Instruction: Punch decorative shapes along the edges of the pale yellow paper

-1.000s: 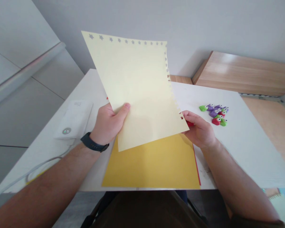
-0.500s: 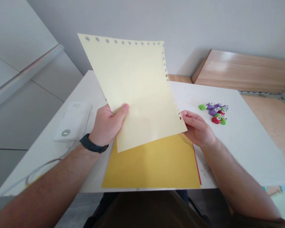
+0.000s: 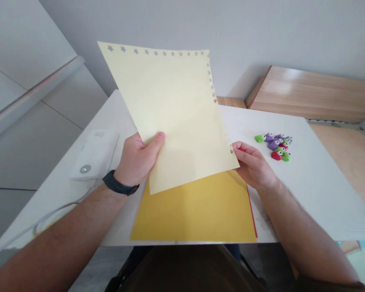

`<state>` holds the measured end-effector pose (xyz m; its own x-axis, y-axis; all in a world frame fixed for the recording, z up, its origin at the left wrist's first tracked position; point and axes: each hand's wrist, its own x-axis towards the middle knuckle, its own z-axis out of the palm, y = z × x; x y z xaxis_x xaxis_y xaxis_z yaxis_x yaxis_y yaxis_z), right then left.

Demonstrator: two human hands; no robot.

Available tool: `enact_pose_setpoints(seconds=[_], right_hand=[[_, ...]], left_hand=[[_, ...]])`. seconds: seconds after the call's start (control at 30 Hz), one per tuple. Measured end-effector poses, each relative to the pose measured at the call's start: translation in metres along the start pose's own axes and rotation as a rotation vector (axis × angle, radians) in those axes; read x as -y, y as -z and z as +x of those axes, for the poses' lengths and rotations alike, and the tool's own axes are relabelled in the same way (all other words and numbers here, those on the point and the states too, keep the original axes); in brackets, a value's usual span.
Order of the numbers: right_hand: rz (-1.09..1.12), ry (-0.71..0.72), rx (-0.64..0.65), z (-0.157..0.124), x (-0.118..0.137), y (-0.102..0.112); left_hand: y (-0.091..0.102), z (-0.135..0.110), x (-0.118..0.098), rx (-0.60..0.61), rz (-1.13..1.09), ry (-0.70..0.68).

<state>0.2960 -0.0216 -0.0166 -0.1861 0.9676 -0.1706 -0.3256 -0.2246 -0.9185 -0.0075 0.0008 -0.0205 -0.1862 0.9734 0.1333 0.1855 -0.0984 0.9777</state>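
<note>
A pale yellow sheet of paper (image 3: 176,109) is held up and tilted over the table. Small star-shaped holes run along its top edge, and more cut-outs line the right edge. My left hand (image 3: 140,156), with a dark watch band at the wrist, grips the sheet's left side, thumb on the near face and fingers behind. My right hand (image 3: 252,162) pinches the sheet near its lower right corner. A bit of something red (image 3: 241,150) shows between these fingers; its kind is hidden. Beneath lies a golden yellow sheet (image 3: 194,211) with a red edge along its right side.
Several small green, purple and red figures with bulging eyes (image 3: 275,146) are grouped on the white table (image 3: 316,186) at right. A white flat box-like device (image 3: 94,156) with a cable lies at left. A wooden panel (image 3: 316,91) stands behind on the right.
Both hands keep hold of the pale sheet in nearly the same place. The sheet's upper part has shifted very slightly up and left.
</note>
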Motion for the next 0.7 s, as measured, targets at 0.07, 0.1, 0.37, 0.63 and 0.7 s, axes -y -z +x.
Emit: enact_pose_setpoints(seconds=[0.07, 0.1, 0.37, 0.63, 0.7], right_hand=[[-0.006, 0.004, 0.001, -0.0001, 0.0, -0.0008], [-0.011, 0.005, -0.002, -0.0001, 0.0, -0.0012], [-0.025, 0.013, -0.051, 0.0027, -0.002, -0.0016], [-0.081, 0.031, -0.093, 0.0049, -0.0041, 0.0004], [-0.092, 0.039, -0.096, 0.0051, -0.0043, 0.0013]], left_hand=[[-0.0011, -0.0001, 0.0004, -0.001, -0.035, 0.019], [-0.0015, -0.0001, 0.0004, -0.002, -0.053, 0.026], [-0.0022, -0.0002, -0.0017, 0.008, -0.137, 0.059], [-0.0034, 0.0003, -0.002, 0.01, -0.208, 0.08], [-0.0032, 0.0004, -0.0019, 0.012, -0.218, 0.085]])
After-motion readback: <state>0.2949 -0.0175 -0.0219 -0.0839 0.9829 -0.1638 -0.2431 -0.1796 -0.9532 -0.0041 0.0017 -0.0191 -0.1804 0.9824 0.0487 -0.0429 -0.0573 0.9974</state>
